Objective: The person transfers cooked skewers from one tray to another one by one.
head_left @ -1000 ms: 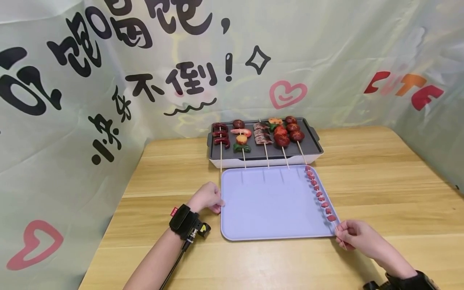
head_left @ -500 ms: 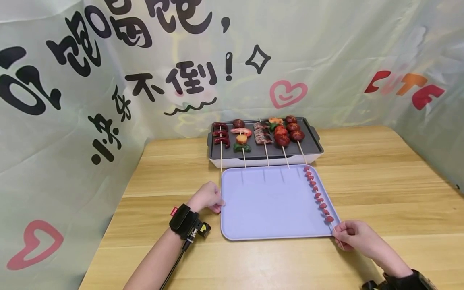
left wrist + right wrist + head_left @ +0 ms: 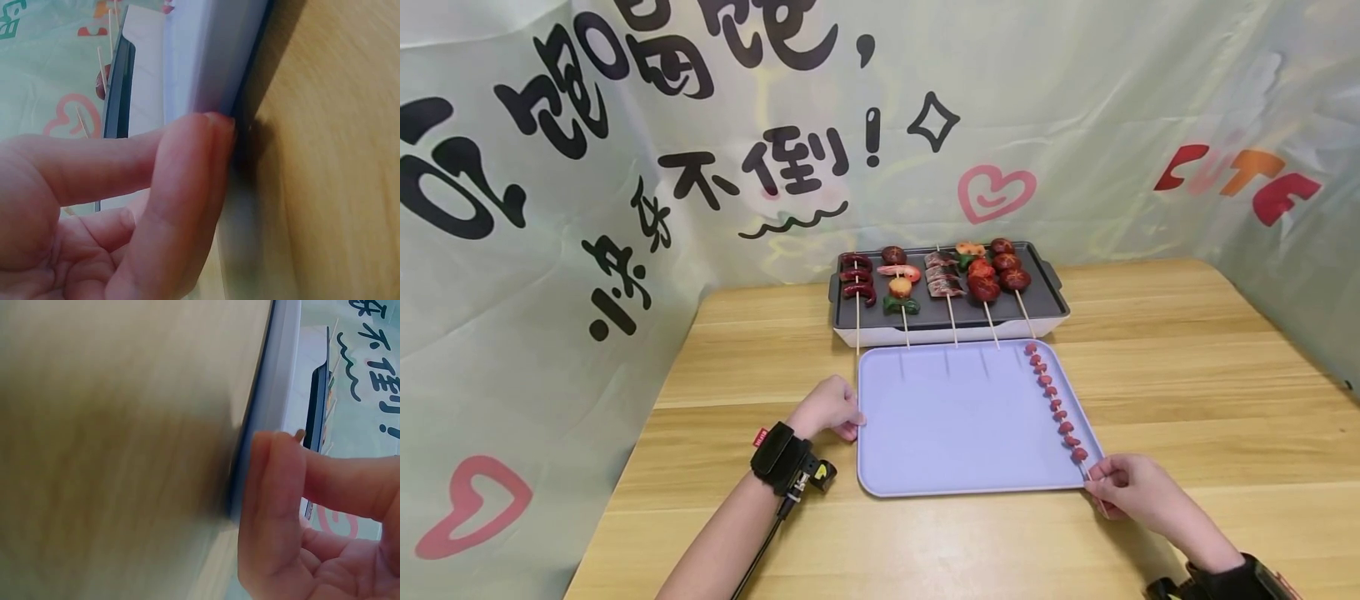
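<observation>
A pale lilac tray (image 3: pixel 955 425) lies on the table in front of the grill. My left hand (image 3: pixel 829 407) pinches its left rim between thumb and fingers (image 3: pixel 181 169), seen close in the left wrist view. Along the tray's right side lies a skewer (image 3: pixel 1052 392) of several small dark red pieces, perhaps meat. At the tray's near right corner my right hand (image 3: pixel 1133 490) pinches the stick's lower end between thumb and fingers. In the right wrist view only the stick's tip (image 3: pixel 300 435) pokes out above the fingertips.
Behind the tray stands a dark grill pan (image 3: pixel 925 312) on a white base, with several food skewers whose sticks overhang its front. The wooden table (image 3: pixel 760 333) extends on both sides. Printed cloth (image 3: pixel 1075 167) hangs around the back and sides.
The right hand has shifted slightly left, and the red skewer has slid a little left on the tray with it. The left hand and tray look unmoved.
</observation>
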The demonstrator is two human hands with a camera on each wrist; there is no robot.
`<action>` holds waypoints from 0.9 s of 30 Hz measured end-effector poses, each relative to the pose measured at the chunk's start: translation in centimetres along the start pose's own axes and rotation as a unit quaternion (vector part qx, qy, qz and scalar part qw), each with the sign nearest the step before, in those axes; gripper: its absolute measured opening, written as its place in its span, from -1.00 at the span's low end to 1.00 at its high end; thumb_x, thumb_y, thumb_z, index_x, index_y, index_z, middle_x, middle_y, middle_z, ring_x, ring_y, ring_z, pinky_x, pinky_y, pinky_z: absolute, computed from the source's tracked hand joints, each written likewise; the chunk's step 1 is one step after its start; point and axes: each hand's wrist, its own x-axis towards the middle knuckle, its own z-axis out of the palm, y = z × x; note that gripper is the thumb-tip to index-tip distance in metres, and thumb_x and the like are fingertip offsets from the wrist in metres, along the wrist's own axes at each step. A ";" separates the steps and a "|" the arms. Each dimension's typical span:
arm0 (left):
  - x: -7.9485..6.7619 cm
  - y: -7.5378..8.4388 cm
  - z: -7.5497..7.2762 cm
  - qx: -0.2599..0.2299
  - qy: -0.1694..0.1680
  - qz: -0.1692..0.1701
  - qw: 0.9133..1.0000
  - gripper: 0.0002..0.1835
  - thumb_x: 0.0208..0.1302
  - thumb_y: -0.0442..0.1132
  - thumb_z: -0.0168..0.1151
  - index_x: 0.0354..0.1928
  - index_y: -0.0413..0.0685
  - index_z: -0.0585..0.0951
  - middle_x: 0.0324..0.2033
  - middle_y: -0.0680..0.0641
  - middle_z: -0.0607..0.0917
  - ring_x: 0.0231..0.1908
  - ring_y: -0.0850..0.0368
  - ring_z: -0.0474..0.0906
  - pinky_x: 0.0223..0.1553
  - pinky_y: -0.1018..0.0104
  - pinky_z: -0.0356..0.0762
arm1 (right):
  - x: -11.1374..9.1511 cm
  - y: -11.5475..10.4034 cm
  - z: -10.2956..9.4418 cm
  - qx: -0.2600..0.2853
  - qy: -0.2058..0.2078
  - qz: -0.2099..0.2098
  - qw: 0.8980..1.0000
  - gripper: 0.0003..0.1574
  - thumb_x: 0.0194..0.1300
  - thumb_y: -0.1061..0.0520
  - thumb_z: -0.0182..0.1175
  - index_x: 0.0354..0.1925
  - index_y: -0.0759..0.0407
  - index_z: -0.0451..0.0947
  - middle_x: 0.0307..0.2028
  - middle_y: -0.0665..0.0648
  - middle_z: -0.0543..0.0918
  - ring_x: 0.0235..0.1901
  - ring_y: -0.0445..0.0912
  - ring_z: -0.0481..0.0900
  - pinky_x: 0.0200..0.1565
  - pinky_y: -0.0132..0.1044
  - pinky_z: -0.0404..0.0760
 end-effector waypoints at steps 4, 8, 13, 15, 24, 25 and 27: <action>0.0 0.0 0.0 0.000 0.000 -0.001 1.000 -0.64 -0.01 -0.57 0.23 -0.77 -0.16 0.33 -0.73 -0.12 0.55 -0.75 0.18 0.50 -0.61 0.37 0.64 | 0.0 -0.1 0.0 -0.004 -0.001 0.001 1.000 -0.85 0.18 0.33 0.15 -0.35 0.47 0.43 -0.57 0.09 0.54 -0.56 -0.16 0.48 -0.55 -0.39 0.62; -0.1 0.1 0.0 -0.001 -0.002 -0.004 1.000 -0.63 -0.01 -0.57 0.23 -0.77 -0.16 0.33 -0.73 -0.12 0.55 -0.75 0.18 0.50 -0.61 0.37 0.64 | 0.0 -0.2 0.0 -0.012 -0.001 -0.001 1.000 -0.85 0.17 0.32 0.16 -0.36 0.46 0.44 -0.57 0.08 0.54 -0.57 -0.16 0.47 -0.56 -0.39 0.61; -0.1 0.2 0.0 -0.004 -0.001 -0.004 1.000 -0.62 -0.01 -0.57 0.23 -0.77 -0.15 0.32 -0.73 -0.13 0.55 -0.75 0.18 0.49 -0.61 0.37 0.64 | -0.1 -0.2 -0.1 -0.016 -0.002 -0.012 1.000 -0.85 0.16 0.31 0.17 -0.37 0.45 0.44 -0.58 0.08 0.53 -0.59 -0.18 0.45 -0.57 -0.39 0.61; -0.1 0.2 0.0 -0.004 -0.001 -0.004 1.000 -0.62 -0.01 -0.57 0.23 -0.78 -0.15 0.32 -0.73 -0.13 0.56 -0.75 0.18 0.49 -0.61 0.37 0.64 | -0.1 -0.2 -0.1 -0.015 -0.004 -0.019 1.000 -0.84 0.17 0.31 0.16 -0.37 0.45 0.44 -0.58 0.08 0.53 -0.59 -0.19 0.45 -0.57 -0.39 0.61; 0.0 0.2 0.0 -0.001 -0.002 -0.001 1.000 -0.65 -0.01 -0.57 0.22 -0.77 -0.17 0.35 -0.74 -0.13 0.56 -0.75 0.19 0.49 -0.61 0.37 0.64 | -0.3 -0.8 -1.5 -0.036 -0.026 -0.063 0.997 -0.77 0.24 0.24 0.12 -0.36 0.48 0.45 -0.60 0.09 0.52 -0.62 -0.23 0.44 -0.59 -0.40 0.57; 0.0 0.2 0.0 0.000 -0.002 -0.001 1.000 -0.65 0.00 -0.57 0.22 -0.77 -0.17 0.35 -0.74 -0.12 0.56 -0.75 0.19 0.50 -0.61 0.37 0.64 | -0.2 -1.1 -1.9 -0.041 -0.024 -0.074 0.996 -0.75 0.25 0.24 0.11 -0.35 0.50 0.46 -0.60 0.10 0.52 -0.63 -0.24 0.43 -0.59 -0.40 0.57; 0.0 0.2 0.0 0.002 -0.001 -0.002 1.000 -0.65 0.00 -0.57 0.23 -0.77 -0.17 0.35 -0.74 -0.12 0.56 -0.75 0.19 0.50 -0.61 0.37 0.64 | -0.2 -1.7 -2.7 -0.050 -0.011 -0.089 0.995 -0.72 0.27 0.25 0.08 -0.30 0.56 0.45 -0.59 0.11 0.52 -0.62 -0.24 0.44 -0.59 -0.39 0.58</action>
